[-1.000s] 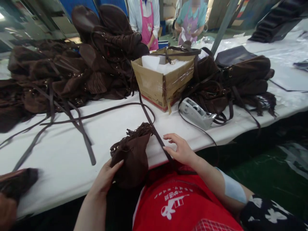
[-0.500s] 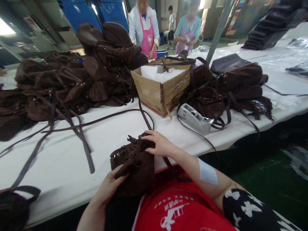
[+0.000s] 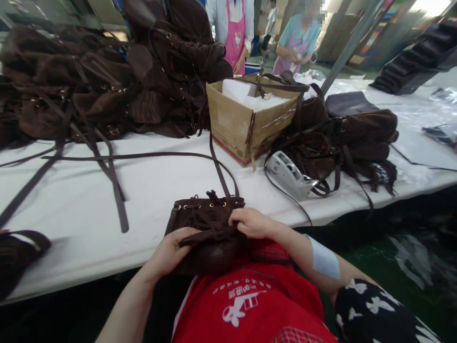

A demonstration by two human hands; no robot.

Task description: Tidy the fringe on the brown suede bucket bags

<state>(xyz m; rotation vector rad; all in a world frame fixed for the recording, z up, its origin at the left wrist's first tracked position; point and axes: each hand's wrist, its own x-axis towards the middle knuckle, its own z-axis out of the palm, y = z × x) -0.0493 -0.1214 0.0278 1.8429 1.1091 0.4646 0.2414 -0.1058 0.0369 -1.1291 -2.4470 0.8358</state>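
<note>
A small brown suede drawstring bag with fringe lies at the near edge of the white table, partly over my lap. My left hand grips its lower left side, fingers curled onto the suede. My right hand is closed on the bag's right top corner by the eyelets. A long brown strap runs from the bag's top back toward the cardboard box.
A heap of brown suede bags fills the back left, with loose straps trailing over the table. A cardboard box, a tape dispenser and more brown bags stand to the right. Two people in aprons work behind.
The bag has been turned and laid flatter, its eyelet rim now facing up. My right hand went from hovering open beside the strap to gripping the bag's top right corner.
</note>
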